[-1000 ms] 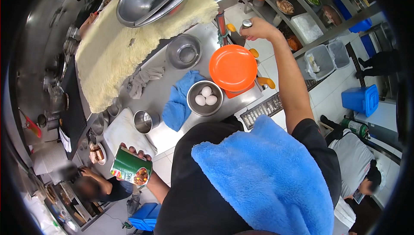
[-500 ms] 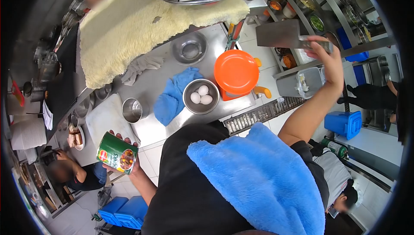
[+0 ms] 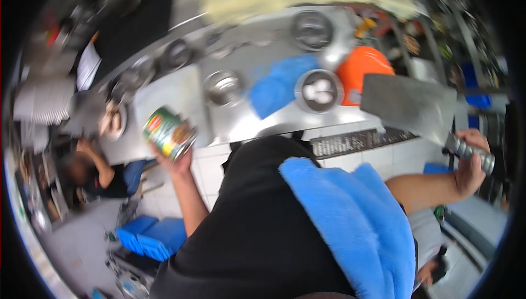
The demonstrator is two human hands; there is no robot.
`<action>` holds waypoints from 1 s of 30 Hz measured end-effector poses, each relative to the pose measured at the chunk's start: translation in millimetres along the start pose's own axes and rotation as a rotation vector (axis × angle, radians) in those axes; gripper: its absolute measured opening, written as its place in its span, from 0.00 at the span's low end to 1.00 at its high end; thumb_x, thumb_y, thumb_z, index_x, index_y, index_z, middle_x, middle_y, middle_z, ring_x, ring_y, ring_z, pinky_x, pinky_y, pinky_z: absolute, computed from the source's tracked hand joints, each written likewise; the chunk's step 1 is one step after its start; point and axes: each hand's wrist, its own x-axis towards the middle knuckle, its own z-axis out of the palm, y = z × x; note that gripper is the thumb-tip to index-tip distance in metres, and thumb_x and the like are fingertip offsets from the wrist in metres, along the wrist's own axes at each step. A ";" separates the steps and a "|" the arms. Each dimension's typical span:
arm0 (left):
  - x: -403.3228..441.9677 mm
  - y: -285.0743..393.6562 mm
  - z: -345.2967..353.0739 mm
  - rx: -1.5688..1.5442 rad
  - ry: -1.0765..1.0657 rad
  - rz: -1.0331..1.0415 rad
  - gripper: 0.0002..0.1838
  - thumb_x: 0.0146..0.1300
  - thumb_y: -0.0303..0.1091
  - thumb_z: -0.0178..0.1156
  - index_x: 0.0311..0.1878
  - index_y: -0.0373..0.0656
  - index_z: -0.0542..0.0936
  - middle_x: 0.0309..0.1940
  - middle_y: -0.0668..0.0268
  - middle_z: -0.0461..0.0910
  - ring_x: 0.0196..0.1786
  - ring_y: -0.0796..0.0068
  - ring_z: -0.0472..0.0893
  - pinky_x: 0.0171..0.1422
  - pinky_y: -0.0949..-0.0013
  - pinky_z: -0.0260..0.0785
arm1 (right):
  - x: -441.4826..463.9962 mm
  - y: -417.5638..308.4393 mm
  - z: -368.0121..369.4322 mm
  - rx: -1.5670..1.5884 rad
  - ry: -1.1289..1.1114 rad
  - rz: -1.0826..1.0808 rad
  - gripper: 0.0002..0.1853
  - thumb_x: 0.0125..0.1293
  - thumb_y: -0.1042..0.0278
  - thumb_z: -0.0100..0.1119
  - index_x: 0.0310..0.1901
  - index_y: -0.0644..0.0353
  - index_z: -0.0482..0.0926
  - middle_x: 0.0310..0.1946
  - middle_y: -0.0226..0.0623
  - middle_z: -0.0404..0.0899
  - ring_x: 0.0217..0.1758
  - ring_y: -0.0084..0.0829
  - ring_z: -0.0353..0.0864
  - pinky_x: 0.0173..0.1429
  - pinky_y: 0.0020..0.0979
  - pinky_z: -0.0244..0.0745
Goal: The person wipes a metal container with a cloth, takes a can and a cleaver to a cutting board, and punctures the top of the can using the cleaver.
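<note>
My left hand (image 3: 181, 164) is wrapped around a green food can (image 3: 169, 133) with a fruit picture on its label. The can is tilted and held over the near edge of a white cutting board (image 3: 164, 93). In my right hand (image 3: 472, 162), out at the right, is a cleaver (image 3: 408, 104), gripped by its handle. Its broad blade points left and upward, in front of the counter's right end. Between my hands on the counter are a metal pot (image 3: 223, 88), a blue cloth (image 3: 279, 85) and a steel bowl (image 3: 299, 95) with three white eggs (image 3: 319, 92).
An orange round item (image 3: 364, 69) stands behind the blade. Another metal bowl (image 3: 311, 30) sits farther back. At left are a plate of meat (image 3: 112, 121), stacked plates (image 3: 44, 101) and a seated person (image 3: 101, 175). Blue bins (image 3: 156, 238) stand on the floor. Another person is at lower right.
The view has turned and is blurred, so the counter appears shifted right. My right hand has come lower and farther out, with the cleaver nearer the camera. The can stays in my left hand.
</note>
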 end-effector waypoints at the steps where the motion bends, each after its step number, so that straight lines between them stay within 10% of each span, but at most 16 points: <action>1: 3.6 8.8 -12.8 0.027 -0.019 0.006 0.50 0.64 0.71 0.67 0.80 0.47 0.69 0.71 0.47 0.77 0.70 0.40 0.78 0.76 0.33 0.69 | 0.5 -2.9 27.2 -0.017 -0.033 -0.022 0.26 0.72 0.52 0.64 0.56 0.72 0.80 0.51 0.58 0.80 0.55 0.43 0.79 0.49 0.36 0.80; 7: 14.5 80.4 -121.4 0.156 0.113 0.034 0.46 0.67 0.63 0.68 0.78 0.43 0.69 0.71 0.55 0.78 0.71 0.53 0.79 0.79 0.46 0.70 | 14.8 -32.9 266.5 0.031 -0.296 0.228 0.22 0.69 0.59 0.67 0.50 0.75 0.83 0.45 0.53 0.87 0.41 0.36 0.88 0.48 0.34 0.84; 15: 27.3 170.7 -205.0 0.142 0.121 -0.048 0.41 0.70 0.58 0.68 0.75 0.40 0.70 0.67 0.55 0.81 0.67 0.59 0.83 0.73 0.51 0.77 | 5.6 -55.1 557.4 0.117 -0.367 0.315 0.12 0.76 0.73 0.66 0.55 0.69 0.84 0.50 0.42 0.88 0.50 0.30 0.89 0.55 0.33 0.88; 24: 56.5 198.7 -204.0 -0.087 -0.187 -0.042 0.57 0.61 0.76 0.65 0.81 0.41 0.64 0.72 0.45 0.75 0.70 0.37 0.78 0.76 0.36 0.71 | -84.2 14.6 653.6 0.519 -0.087 0.657 0.21 0.79 0.68 0.63 0.67 0.69 0.77 0.57 0.47 0.86 0.57 0.40 0.91 0.63 0.36 0.87; 30: 63.8 201.7 -193.9 -0.173 -0.224 -0.020 0.61 0.57 0.78 0.68 0.82 0.42 0.63 0.74 0.45 0.73 0.71 0.43 0.78 0.77 0.39 0.70 | -122.1 31.6 625.7 0.550 -0.267 1.063 0.20 0.82 0.62 0.56 0.65 0.68 0.77 0.55 0.45 0.86 0.52 0.39 0.93 0.54 0.36 0.91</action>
